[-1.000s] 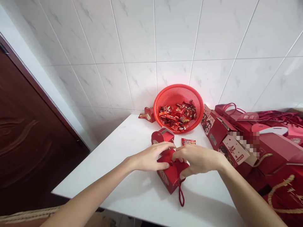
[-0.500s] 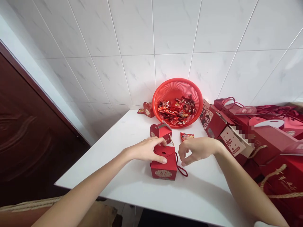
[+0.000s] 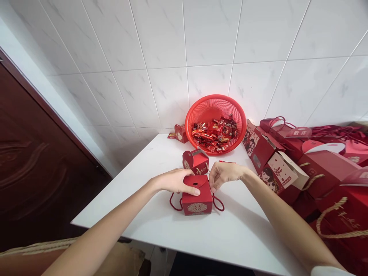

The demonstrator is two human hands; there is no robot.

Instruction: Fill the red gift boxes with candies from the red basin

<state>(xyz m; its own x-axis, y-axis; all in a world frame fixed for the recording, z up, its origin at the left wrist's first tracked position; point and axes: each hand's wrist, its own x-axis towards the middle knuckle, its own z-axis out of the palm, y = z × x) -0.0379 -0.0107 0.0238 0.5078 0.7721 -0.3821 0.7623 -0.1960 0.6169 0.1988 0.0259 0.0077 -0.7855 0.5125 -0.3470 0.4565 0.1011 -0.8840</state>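
A small red gift box (image 3: 197, 197) with a round pale emblem on its front sits closed on the white table. My left hand (image 3: 174, 182) grips it from the left, thumb on the lid and fingers reaching behind. My right hand (image 3: 225, 175) is closed at the box's right edge, just above a dark red cord loop (image 3: 219, 203). Whether its fingertips pinch the cord or the box edge is hidden. Another cord loop (image 3: 176, 203) hangs out on the left side. Right behind stands a second red box (image 3: 197, 160) with its top open.
A red plastic basket (image 3: 240, 126) of wrapped candies leans by the tiled wall. Beside it lies a small red box (image 3: 180, 134). Many red boxes and bags (image 3: 324, 172) with rope handles crowd the right side. A candy packet (image 3: 227, 161) lies partly behind my right hand.
My right hand has moved left to the box's right edge. The box has shifted slightly left and toward the back, and the left cord loop now shows fully.
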